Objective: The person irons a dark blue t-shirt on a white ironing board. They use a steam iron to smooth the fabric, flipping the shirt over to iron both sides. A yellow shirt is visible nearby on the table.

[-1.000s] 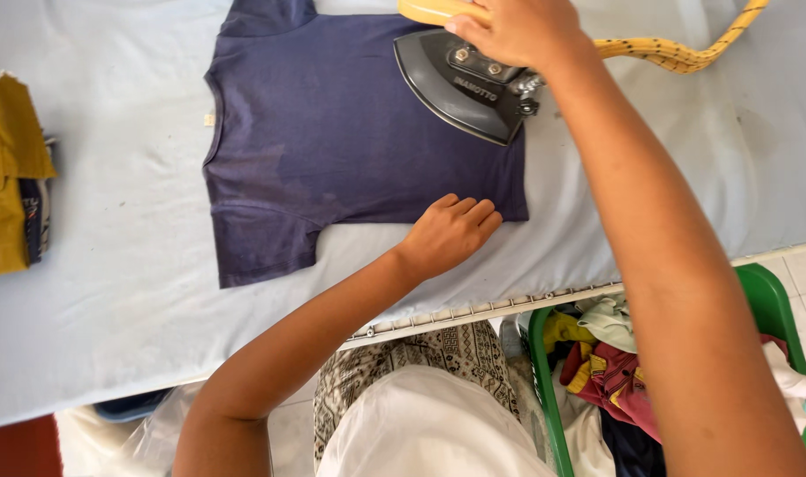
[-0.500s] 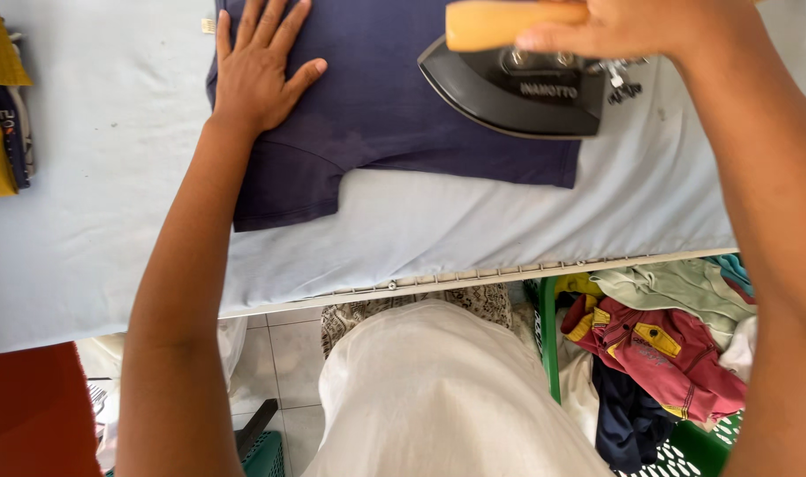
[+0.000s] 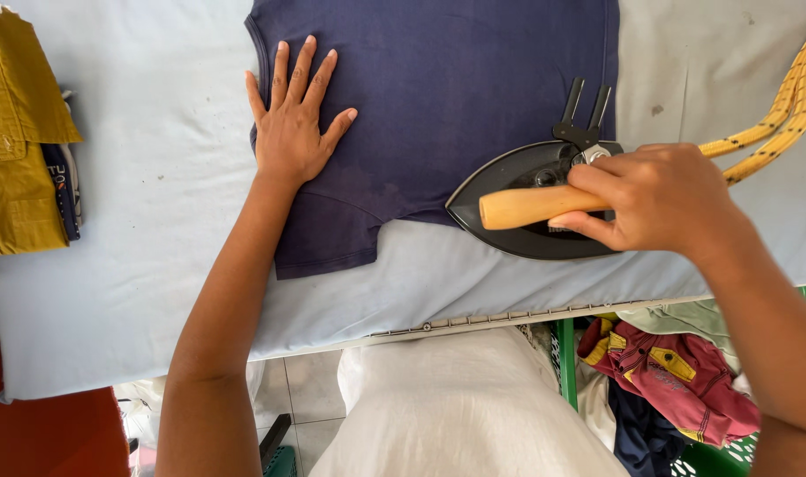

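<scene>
A navy blue T-shirt [image 3: 456, 97] lies spread on a pale blue ironing surface [image 3: 138, 283]. My left hand [image 3: 295, 124] rests flat on the shirt's left edge near the sleeve, fingers spread. My right hand [image 3: 659, 199] grips the wooden handle of a black iron [image 3: 526, 208], which sits at the shirt's lower hem, partly on the shirt and partly on the pale cover. A yellow braided cord [image 3: 778, 115] runs from the iron toward the upper right corner.
Folded mustard-yellow clothes [image 3: 18, 150] lie stacked at the left edge of the surface. Below the board's front edge on the right, a green basket [image 3: 566, 362] holds crumpled garments, a red one [image 3: 677, 375] on top. A tiled floor shows beneath.
The iron has slid from the shirt's upper right down to its lower hem. My left hand has moved from the lower hem to the left sleeve side and lies flat there.
</scene>
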